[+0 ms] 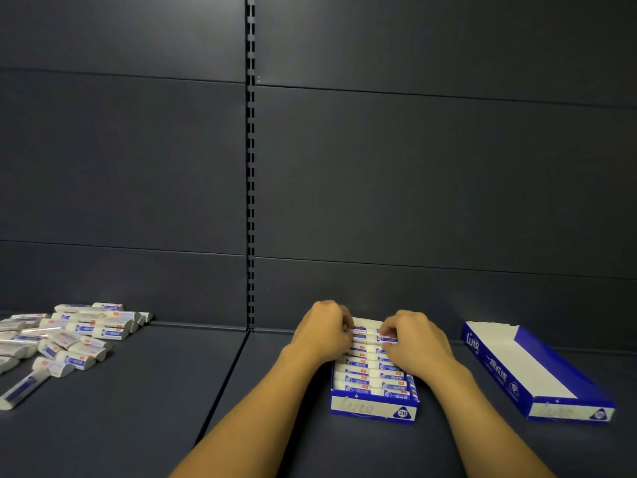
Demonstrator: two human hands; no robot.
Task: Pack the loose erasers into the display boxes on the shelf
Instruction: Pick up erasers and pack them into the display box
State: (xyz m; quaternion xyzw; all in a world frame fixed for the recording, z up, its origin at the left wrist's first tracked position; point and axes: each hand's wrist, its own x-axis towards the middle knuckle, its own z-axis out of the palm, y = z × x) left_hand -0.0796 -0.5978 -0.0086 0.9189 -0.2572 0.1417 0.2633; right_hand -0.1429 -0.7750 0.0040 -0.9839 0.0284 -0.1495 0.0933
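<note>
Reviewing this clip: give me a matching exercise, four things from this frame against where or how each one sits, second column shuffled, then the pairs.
Things:
1. loose erasers
2. filled display box
3. empty display box
4. left hand

Places or states:
A. right end of the shelf, nothing inside
B. far end of the filled box, fingers on the erasers
C. heaped at the left end of the shelf
D. middle of the shelf, rows of erasers inside

Pairs: 1-C, 2-D, 3-A, 4-B
</note>
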